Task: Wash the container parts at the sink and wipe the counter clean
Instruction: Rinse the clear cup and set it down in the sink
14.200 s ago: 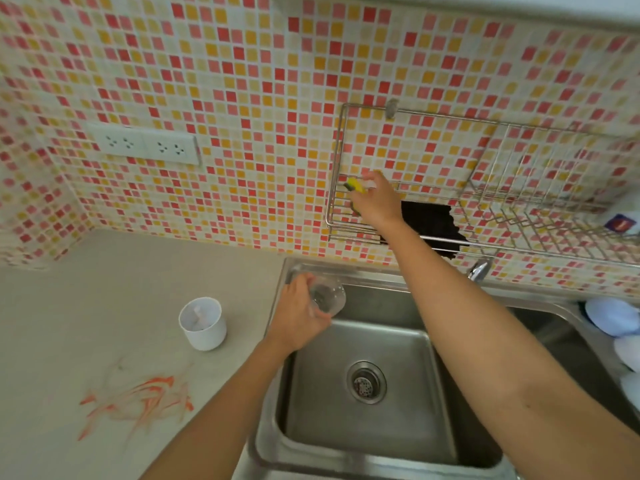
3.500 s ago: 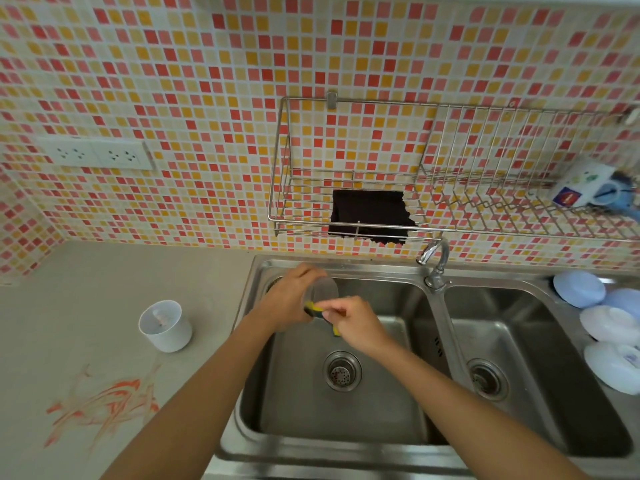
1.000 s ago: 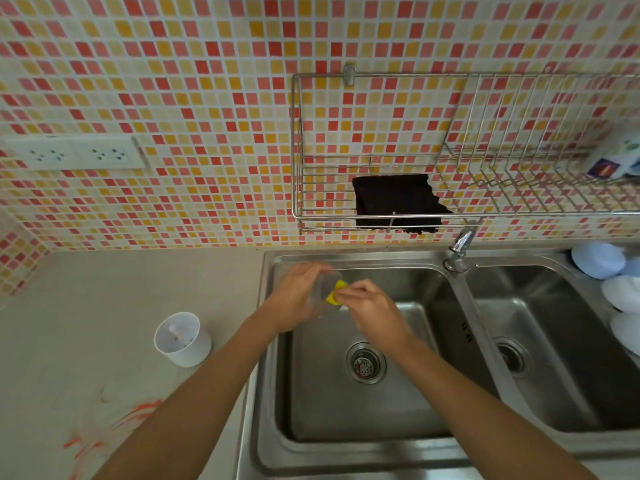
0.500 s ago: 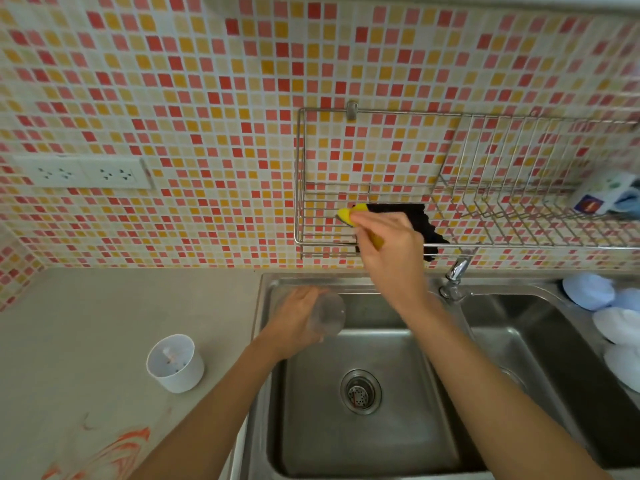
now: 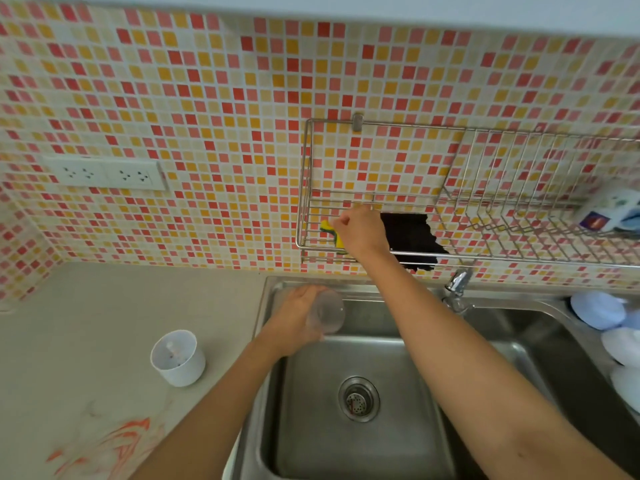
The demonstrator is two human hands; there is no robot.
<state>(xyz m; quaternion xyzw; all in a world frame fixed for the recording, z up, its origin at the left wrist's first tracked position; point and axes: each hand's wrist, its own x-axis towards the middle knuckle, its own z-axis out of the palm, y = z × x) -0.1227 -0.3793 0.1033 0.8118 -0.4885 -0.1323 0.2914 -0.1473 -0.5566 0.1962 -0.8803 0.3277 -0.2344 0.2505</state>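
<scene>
My left hand [image 5: 294, 317] grips a clear plastic container part [image 5: 327, 312] over the back left corner of the left sink basin [image 5: 363, 441]. My right hand [image 5: 360, 230] is raised into the wire wall rack [image 5: 381, 252], fingers curled at a yellow sponge [image 5: 331, 233] that lies on the rack's left end. A white cup-shaped container part [image 5: 178, 358] stands upright on the counter [image 5: 86, 323] left of the sink. Orange smears [image 5: 104, 445] mark the counter near its front.
A black cloth [image 5: 412, 239] hangs in the rack right of the sponge. The tap [image 5: 457, 285] stands between the two basins. Pale blue lids or plates [image 5: 613, 327] lie at the far right. A bottle [image 5: 609, 211] lies in the rack's right end. Wall sockets [image 5: 107, 173] sit left.
My right hand lifted the sponge away from the clear part up to the rack and has now set it down on the rack's left end. My left hand stays put.
</scene>
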